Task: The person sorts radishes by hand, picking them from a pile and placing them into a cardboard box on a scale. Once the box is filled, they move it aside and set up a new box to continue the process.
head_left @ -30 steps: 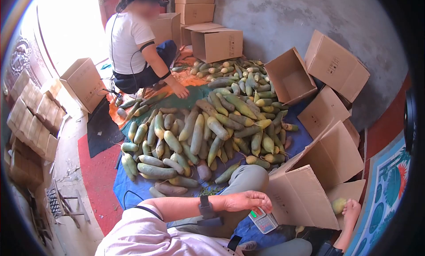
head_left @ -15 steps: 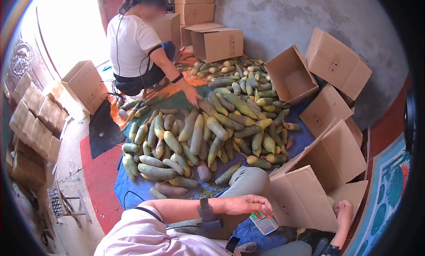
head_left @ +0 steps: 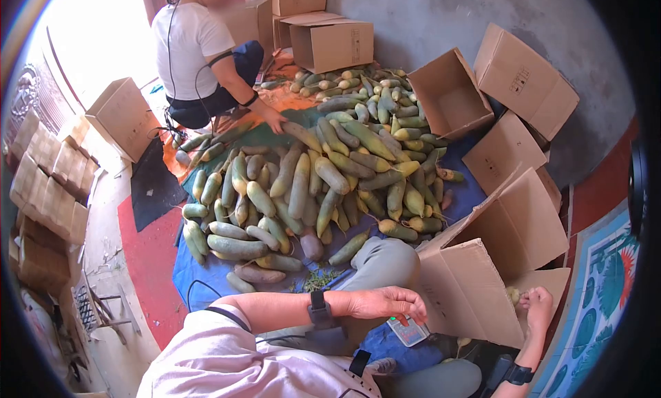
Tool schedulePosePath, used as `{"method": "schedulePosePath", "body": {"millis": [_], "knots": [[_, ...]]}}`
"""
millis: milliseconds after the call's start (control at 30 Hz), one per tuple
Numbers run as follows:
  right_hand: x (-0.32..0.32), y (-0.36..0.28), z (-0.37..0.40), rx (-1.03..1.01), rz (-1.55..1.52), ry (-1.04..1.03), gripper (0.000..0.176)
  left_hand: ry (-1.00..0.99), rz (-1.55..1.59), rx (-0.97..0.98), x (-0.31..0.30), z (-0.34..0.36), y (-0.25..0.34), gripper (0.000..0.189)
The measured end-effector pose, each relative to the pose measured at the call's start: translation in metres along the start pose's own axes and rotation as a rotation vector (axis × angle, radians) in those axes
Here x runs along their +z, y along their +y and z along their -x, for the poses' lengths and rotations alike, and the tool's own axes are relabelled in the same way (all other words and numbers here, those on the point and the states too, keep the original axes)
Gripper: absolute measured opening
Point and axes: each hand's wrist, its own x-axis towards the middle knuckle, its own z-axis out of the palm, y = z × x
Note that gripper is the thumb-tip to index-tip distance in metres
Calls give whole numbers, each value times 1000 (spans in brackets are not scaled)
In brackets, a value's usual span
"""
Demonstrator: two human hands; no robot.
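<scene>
My left hand (head_left: 389,305) hovers over a small keypad device (head_left: 412,331) with a green-lit display, its fingers bent down and loosely apart, holding nothing I can see. At the right, my right hand (head_left: 538,307) is closed at the open end of a cardboard carton (head_left: 468,291). Its curled fingers meet the pale end of a green radish (head_left: 513,295); the rest of that radish is hidden by the carton wall. Ahead of my knee lies a large pile of green radishes (head_left: 330,174) on a blue sheet (head_left: 184,281).
A co-worker (head_left: 196,54) squats at the far left, one hand on a radish (head_left: 301,135). Open cartons (head_left: 451,95) lean along the grey wall. More cardboard (head_left: 51,184) is stacked at the left. A patterned mat (head_left: 595,315) borders the right side.
The view has tipped slightly, shifting the scene upward. The co-worker's hand has drawn left, with the end of a radish raised under it. My hands stay in nearly the same places.
</scene>
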Motion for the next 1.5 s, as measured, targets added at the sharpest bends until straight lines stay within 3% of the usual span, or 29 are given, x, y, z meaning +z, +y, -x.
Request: {"method": "schedulePosePath", "body": {"millis": [233, 300, 333, 500, 700, 1167, 1300, 1500], "knots": [[-2, 6, -10, 100, -301, 52, 19, -14, 21, 1, 2, -2, 0, 29], [-1, 3, -6, 143, -10, -45, 17, 0, 36, 2, 4, -2, 1, 27], [-3, 1, -4, 145, -3, -48, 17, 14, 46, 3, 5, -3, 2, 25], [-2, -35, 35, -172, 142, 141, 24, -3, 33, 4, 3, -3, -2, 27], [34, -32, 67, -311, 331, 229, 33, -26, 29, 18, 3, -2, -5, 29], [47, -37, 69, -321, 428, 325, 38, -29, 205, 63, -3, 16, 2, 28], [49, -34, 70, -347, 460, 353, 37, 22, 238, 82, -9, 28, 19, 27], [50, -37, 73, -341, 487, 374, 37, 407, 184, 197, -51, 54, 23, 24]]}}
